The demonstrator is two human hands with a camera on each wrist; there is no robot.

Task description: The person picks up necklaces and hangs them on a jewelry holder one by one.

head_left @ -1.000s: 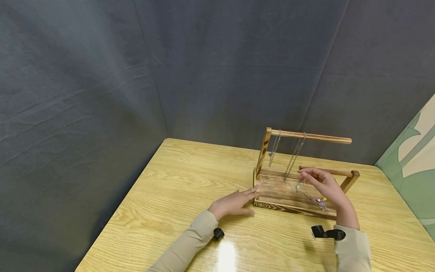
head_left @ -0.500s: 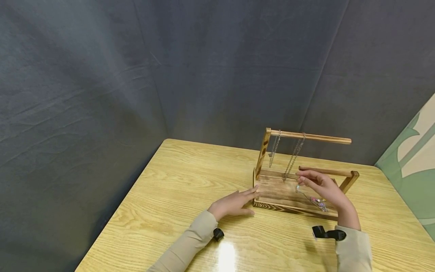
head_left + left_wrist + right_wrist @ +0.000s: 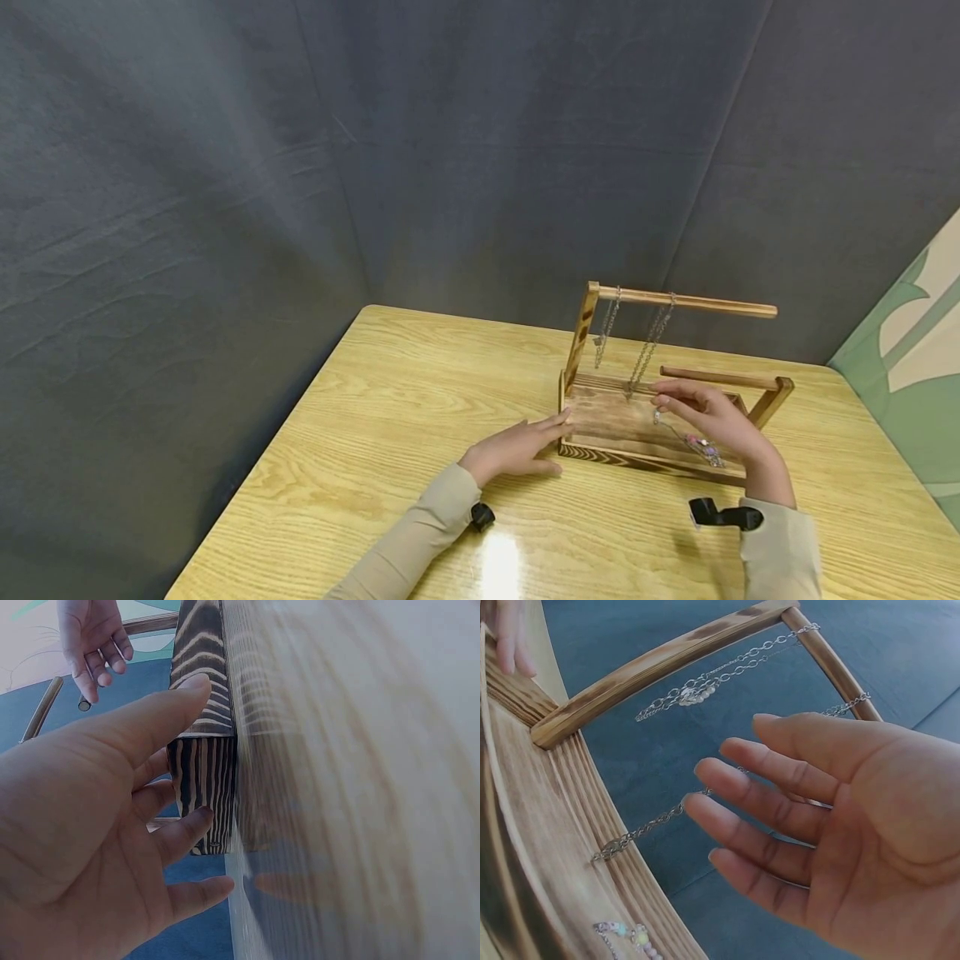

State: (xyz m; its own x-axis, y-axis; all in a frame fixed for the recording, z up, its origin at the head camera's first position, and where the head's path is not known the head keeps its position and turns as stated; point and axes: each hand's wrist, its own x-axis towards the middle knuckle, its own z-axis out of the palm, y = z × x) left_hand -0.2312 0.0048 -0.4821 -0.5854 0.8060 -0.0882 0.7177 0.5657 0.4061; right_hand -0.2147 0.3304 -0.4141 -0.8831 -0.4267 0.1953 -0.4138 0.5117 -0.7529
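My left hand (image 3: 517, 450) rests at the left front corner of a wooden jewellery stand (image 3: 630, 458). Its fingers are extended against the tray's side. In the left wrist view the thumb lies over the striped front panel (image 3: 201, 697). Above the tray hovers my right hand (image 3: 708, 417), relaxed, and the right wrist view shows nothing between its fingers. Under it lies a pastel beaded chain (image 3: 703, 450), partly covered in the head view. Left of that hand, a long silver chain (image 3: 656, 823) hangs down to the tray. A shorter chain with a pale charm (image 3: 697, 694) hangs beside it.
Both chains loop over the upper wooden bar (image 3: 720, 306). A lower bar (image 3: 720, 377) on a short post stands at the tray's right, behind my right hand. Wood-grain tabletop (image 3: 390, 392) extends left and in front. Dark curtains (image 3: 510, 167) rise behind.
My right hand has sunk slightly towards the tray, fingertips shifting a little left, and covers more of the beads. My left hand and the hanging chains stay where they were.
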